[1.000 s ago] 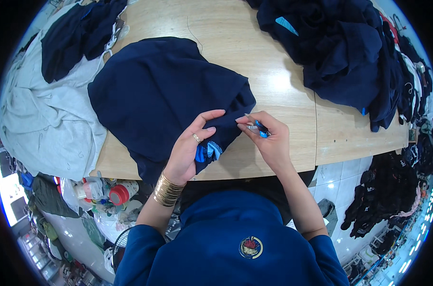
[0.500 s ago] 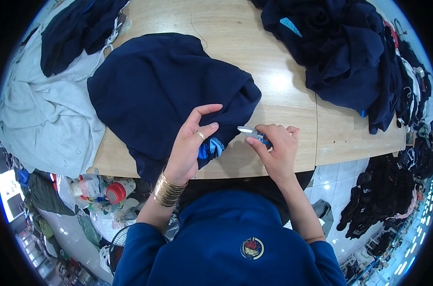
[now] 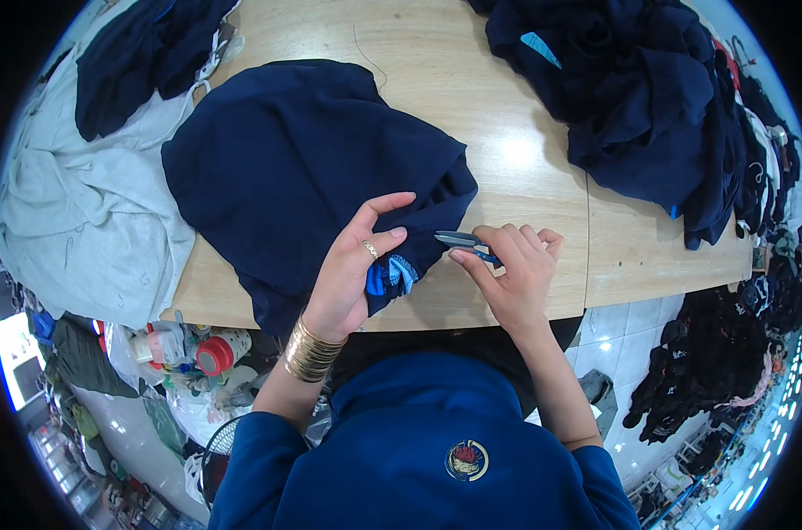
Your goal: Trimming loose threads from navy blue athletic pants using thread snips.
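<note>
Blue-handled snips (image 3: 457, 239) occupy one of two hands (image 3: 518, 278) (image 3: 339, 278).

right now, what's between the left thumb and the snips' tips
The head view shows a stretch of the navy garment between the left hand's thumb and the snips in the right hand; blue fabric bunches just below.

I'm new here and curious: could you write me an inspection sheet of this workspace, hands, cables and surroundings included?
Surface: pale wooden table, seam at right.
Job's things: dark navy fabric piece; bright blue striped fabric; blue and grey metal snips.
Clutter: crumpled pale grey cloth at left; navy cloth heap at right.
Hands: left hand over the navy piece, index and thumb apart; right hand holding the snips.
Cables: nothing seen.
Surroundings: black clothing pile and white tiled floor at lower right.
</note>
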Action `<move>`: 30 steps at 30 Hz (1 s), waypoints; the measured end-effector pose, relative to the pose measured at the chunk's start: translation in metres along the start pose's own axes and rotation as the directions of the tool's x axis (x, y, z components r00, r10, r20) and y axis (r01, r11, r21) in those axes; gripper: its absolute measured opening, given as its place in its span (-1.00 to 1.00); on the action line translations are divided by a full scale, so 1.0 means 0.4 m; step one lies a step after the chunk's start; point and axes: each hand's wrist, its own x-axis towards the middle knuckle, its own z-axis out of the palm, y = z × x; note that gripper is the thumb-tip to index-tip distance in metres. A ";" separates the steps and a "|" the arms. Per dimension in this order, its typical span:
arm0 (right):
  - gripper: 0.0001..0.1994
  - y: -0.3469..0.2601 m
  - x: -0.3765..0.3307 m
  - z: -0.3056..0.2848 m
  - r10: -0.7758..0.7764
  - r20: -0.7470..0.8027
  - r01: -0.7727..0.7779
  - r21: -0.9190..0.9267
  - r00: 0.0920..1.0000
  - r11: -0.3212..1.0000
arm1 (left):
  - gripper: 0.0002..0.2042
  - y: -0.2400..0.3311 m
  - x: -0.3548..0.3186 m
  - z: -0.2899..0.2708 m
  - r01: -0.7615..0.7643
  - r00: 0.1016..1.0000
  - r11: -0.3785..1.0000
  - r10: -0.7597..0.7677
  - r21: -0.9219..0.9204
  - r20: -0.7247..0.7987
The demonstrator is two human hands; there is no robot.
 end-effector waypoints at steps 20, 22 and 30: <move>-0.73 -0.009 0.005 -0.006 0.003 0.014 -0.003 -0.017 1.000 1.000 | -0.63 0.000 0.000 -0.001 -0.018 1.000 0.999 0.017 0.036 0.022; -0.73 -0.010 0.006 -0.005 0.002 0.010 -0.002 -0.009 1.000 1.000 | -0.63 0.002 -0.002 0.000 -0.003 1.000 1.000 0.003 0.025 0.031; -0.73 -0.012 0.008 -0.008 0.045 0.051 -0.047 0.037 0.998 0.998 | -0.63 -0.001 -0.001 -0.009 -0.009 0.999 0.999 0.007 0.045 0.038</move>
